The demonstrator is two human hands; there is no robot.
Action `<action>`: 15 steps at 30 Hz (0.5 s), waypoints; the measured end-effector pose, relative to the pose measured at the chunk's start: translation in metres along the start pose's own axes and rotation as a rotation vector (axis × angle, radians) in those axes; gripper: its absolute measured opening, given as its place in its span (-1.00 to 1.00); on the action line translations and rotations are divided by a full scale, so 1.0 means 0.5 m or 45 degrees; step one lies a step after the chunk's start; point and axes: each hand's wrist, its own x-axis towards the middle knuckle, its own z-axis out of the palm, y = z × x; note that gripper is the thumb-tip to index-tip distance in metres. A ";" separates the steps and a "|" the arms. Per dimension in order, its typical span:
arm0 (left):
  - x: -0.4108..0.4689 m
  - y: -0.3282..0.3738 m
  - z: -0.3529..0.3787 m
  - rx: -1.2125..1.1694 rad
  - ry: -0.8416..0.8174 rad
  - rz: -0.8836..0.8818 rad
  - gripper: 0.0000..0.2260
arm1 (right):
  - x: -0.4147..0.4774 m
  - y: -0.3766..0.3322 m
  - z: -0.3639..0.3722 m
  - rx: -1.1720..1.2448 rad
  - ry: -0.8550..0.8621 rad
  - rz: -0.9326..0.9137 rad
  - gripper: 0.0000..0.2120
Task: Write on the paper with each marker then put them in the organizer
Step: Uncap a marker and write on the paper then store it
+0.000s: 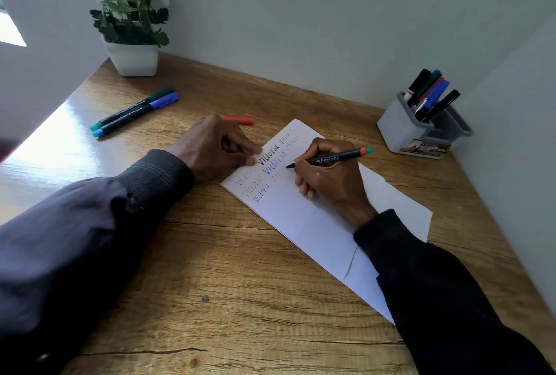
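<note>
Our dark sleeves [90, 239] cross the wooden desk [225, 299]. Our right hand [328, 182] grips a black marker [331, 159], tip at the paper [316, 230]; our left hand [216, 149] pinches its left edge with curled fingers. Farther off, two markers [135, 111] lie left and the organizer [403, 131] stands right.

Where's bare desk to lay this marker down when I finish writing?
Bare wood lies near you, between your sleeves, beside the paper; also between the paper's far edge and the organizer, and between the two loose markers and the flower pot. Crowded: the organizer's tall compartment, full of markers.
</note>
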 end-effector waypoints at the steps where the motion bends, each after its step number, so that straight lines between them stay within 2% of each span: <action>1: 0.000 -0.001 0.000 0.002 0.003 0.008 -0.76 | 0.000 0.001 0.001 0.007 0.008 -0.006 -0.84; 15: 0.001 -0.011 0.001 -0.006 0.007 0.055 -0.76 | 0.004 0.005 0.002 0.049 0.052 0.034 -0.87</action>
